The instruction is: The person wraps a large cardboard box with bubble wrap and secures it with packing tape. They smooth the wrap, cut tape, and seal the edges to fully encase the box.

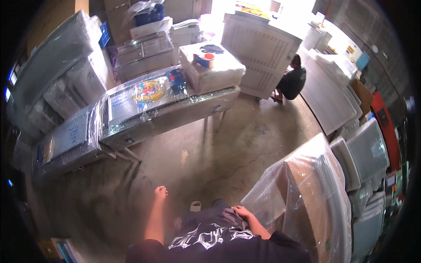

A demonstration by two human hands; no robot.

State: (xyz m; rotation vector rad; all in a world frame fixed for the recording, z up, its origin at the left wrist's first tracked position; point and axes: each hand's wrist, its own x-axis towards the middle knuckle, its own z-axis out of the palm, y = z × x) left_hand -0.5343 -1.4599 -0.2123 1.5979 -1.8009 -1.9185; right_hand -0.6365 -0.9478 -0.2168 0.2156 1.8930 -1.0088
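Note:
My left hand (161, 193) hangs out in front of me over the concrete floor, its fingers curled in, and I see nothing in it. My right hand (240, 212) is close to my body at hip height, next to dark cloth (229, 218). Its fingers are bent and partly hidden, so what they hold, if anything, does not show. Just to the right of that hand stands a large bubble-wrapped package (302, 193) with brown cardboard showing through.
Ahead to the left, plastic-wrapped metal tables (149, 120) carry a wrapped box (212, 65) and a roll of tape (205, 59). A tall vented metal cabinet (261, 52) stands beyond. Beside it another person (294, 81) crouches. Wrapped panels (329, 96) lean along the right.

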